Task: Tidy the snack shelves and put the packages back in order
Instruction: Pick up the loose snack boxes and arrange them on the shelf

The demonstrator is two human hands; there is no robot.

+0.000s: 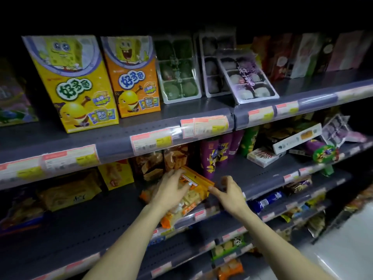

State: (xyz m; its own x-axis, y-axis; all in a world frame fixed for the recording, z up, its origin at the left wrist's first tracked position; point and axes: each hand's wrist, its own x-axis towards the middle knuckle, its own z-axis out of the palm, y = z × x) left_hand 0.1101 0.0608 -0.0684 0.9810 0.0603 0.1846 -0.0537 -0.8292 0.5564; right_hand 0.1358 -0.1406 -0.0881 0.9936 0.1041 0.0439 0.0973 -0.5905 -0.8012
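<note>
Price labels [150, 141] blurred, unreadable; top-right packages [314, 55] dim, indistinct.

Shop: price-tagged snack shelves [201, 138]

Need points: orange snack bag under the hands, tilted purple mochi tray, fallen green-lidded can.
orange snack bag [191, 201], head view, clear window between the two hands.
tilted purple mochi tray [249, 78], head view, middle of its film lid.
fallen green-lidded can [325, 154], head view, on the green lid.
</note>
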